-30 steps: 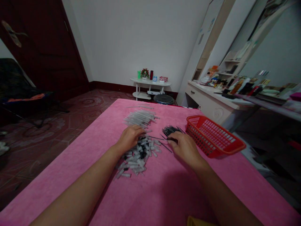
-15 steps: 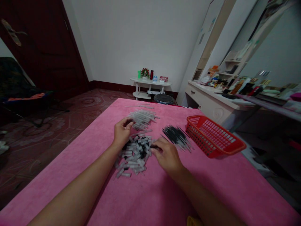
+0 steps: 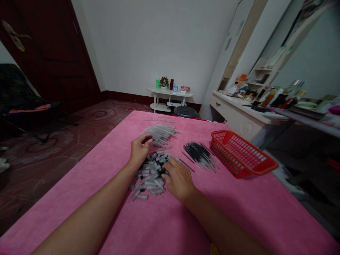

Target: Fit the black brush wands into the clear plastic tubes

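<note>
My left hand (image 3: 139, 151) is at the near left edge of a pile of thin whitish tubes (image 3: 162, 134). Its fingers are curled toward the thumb, and what they hold, if anything, is too small to make out. My right hand (image 3: 178, 177) reaches over a heap of short clear and black cap-like pieces (image 3: 151, 182), thumb and fingers apart at the heap's right side. A single dark thin stick (image 3: 188, 165) lies just beyond this hand. Farther right is a bundle of black-and-clear thin sticks (image 3: 199, 154).
A red plastic basket (image 3: 243, 156) stands at the right on the pink cloth (image 3: 164, 226) covering the table. Behind are a small white shelf table (image 3: 170, 92) and a round dark-topped object (image 3: 185, 112). A cluttered white dresser (image 3: 239, 113) lines the right side.
My right hand has moved left onto the heap of short pieces. The single dark stick now lies apart from the bundle. My left hand has shifted slightly right.
</note>
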`<state>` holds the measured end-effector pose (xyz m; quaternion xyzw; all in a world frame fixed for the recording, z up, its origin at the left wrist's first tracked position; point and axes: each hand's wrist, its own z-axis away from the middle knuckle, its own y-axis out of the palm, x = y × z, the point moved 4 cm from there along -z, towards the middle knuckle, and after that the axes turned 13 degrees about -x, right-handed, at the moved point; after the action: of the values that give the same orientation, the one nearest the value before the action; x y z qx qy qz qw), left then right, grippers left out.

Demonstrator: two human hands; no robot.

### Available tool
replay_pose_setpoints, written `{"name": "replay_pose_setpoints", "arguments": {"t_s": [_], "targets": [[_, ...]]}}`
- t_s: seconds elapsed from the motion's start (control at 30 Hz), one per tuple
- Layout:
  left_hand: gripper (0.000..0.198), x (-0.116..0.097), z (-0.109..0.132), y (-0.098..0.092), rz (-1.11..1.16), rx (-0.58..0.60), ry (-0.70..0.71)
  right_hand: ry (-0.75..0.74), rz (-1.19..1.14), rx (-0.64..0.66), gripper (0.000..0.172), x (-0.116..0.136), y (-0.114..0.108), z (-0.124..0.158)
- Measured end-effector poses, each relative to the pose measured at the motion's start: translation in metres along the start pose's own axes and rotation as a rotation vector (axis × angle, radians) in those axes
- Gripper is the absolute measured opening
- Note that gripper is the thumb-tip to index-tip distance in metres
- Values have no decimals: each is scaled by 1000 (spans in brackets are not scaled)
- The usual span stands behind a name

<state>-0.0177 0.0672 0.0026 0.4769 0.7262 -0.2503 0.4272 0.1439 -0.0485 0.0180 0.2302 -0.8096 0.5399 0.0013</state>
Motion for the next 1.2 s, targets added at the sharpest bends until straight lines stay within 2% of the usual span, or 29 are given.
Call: {"name": "replay_pose_setpoints", "arguments": {"t_s": [0.2, 0.33, 0.4, 0.5, 0.63, 0.73, 0.9, 1.03, 1.2], "targets": [[20, -10, 7, 3, -126, 75, 97, 22, -15, -5, 16, 1, 0, 1], [19, -13, 10, 4, -172, 110, 191, 49, -102, -101, 11, -1, -3, 0], [18, -16, 11, 5, -204, 147, 267, 112, -206, -188, 10, -8, -3, -1], [18, -21, 16, 9, -232, 241, 373, 288, -476, -294, 11, -29, 0, -4], [17, -29, 21, 14, -208, 291, 432, 489, -844, -355, 14, -54, 3, -8], [18, -35, 23, 16, -196, 302, 447, 554, -925, -380, 18, -64, -5, -11], [22, -41, 28, 18, -248, 392, 548, 539, -947, -409, 22, -67, -19, -12], [20, -46, 35, 21, -285, 456, 636, 529, -981, -392, 21, -66, -19, -12], [22, -53, 42, 24, -309, 529, 720, 460, -883, -406, 14, -64, -20, -11]]}}
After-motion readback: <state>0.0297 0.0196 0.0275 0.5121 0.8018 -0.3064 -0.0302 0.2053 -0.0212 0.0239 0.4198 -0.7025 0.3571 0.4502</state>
